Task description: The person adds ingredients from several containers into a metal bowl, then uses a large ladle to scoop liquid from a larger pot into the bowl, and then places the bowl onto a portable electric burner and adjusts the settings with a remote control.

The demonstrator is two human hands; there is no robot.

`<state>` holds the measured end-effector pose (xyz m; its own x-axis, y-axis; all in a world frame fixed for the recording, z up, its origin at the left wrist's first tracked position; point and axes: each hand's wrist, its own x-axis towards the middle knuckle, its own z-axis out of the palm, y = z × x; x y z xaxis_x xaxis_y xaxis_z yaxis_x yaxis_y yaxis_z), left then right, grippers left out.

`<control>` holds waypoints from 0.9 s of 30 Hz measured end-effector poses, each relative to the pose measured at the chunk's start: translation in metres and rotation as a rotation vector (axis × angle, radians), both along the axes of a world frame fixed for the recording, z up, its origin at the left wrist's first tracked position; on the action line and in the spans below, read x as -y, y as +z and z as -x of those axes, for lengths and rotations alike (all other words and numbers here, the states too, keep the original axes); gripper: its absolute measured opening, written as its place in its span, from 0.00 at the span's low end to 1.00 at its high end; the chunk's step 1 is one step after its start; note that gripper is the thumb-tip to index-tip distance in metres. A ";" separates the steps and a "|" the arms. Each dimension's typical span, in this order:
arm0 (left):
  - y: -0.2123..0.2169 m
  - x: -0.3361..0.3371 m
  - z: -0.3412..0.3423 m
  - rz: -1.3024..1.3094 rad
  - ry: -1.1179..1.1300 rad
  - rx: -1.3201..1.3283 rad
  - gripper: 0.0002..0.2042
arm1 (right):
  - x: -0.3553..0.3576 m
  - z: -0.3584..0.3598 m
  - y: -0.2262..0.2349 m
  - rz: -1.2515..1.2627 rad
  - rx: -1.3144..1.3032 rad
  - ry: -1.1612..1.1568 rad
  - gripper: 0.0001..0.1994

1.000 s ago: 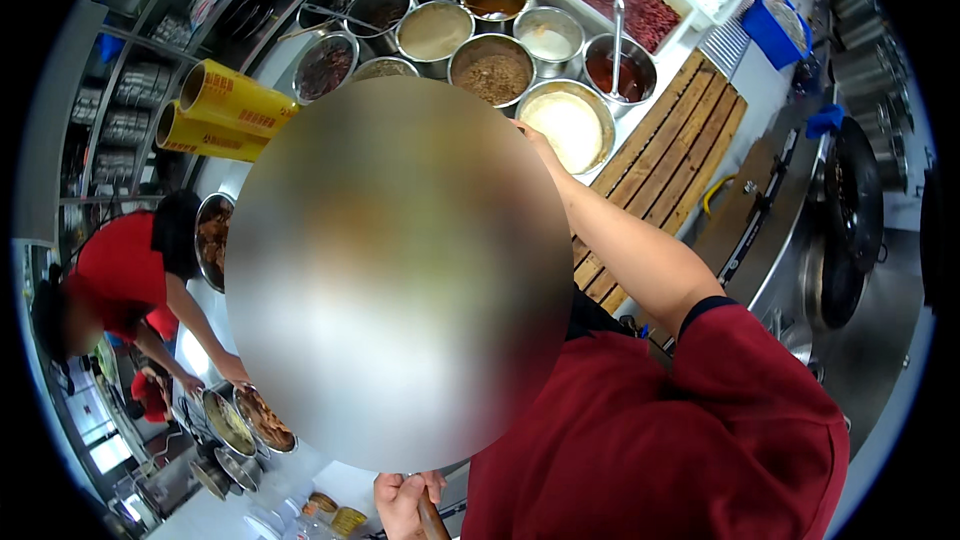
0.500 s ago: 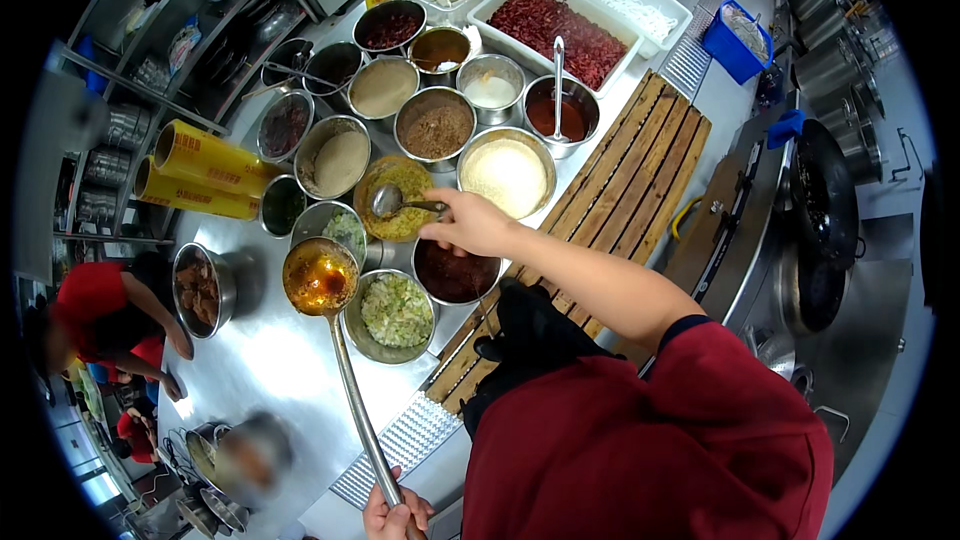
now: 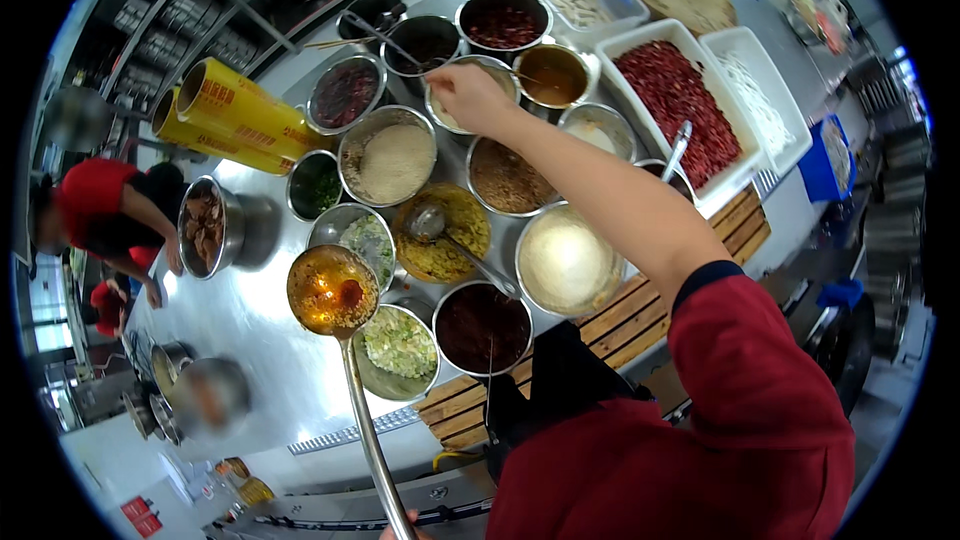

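At the lower edge, my left hand (image 3: 404,530), mostly cut off, is closed round the long handle of a ladle (image 3: 334,292). The ladle holds reddish-orange oil with a dark red clump, above the near-left pots. My right hand (image 3: 472,98) reaches over a bowl of pale powder (image 3: 513,86), its fingers curled; what they hold, if anything, is hidden. Close to its fingertips are a pot of dark sauce (image 3: 421,33) and a thin metal handle (image 3: 385,41). A metal spoon (image 3: 428,222) rests in a bowl of yellow chopped paste (image 3: 452,252), apart from both hands.
Around them stand a pot of dark red sauce (image 3: 484,328), chopped greens (image 3: 396,345) and cream-coloured powder (image 3: 566,258). White tubs hold red chopped pieces (image 3: 675,105) and white strips (image 3: 750,90). Yellow rolls (image 3: 240,116) lie left; a person in red (image 3: 105,205) stands beyond a meat pot (image 3: 205,225).
My right hand has let go of the spoon in the yellow paste and moved farther away, over the pale powder. A red clump now shows in the ladle. The view has turned.
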<state>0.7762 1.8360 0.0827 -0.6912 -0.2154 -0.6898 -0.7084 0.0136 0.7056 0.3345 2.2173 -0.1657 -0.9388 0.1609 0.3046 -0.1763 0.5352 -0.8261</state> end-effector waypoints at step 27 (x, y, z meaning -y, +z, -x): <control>-0.004 -0.037 0.029 -0.052 0.351 0.200 0.22 | -0.024 0.081 0.040 -0.928 -0.059 0.391 0.08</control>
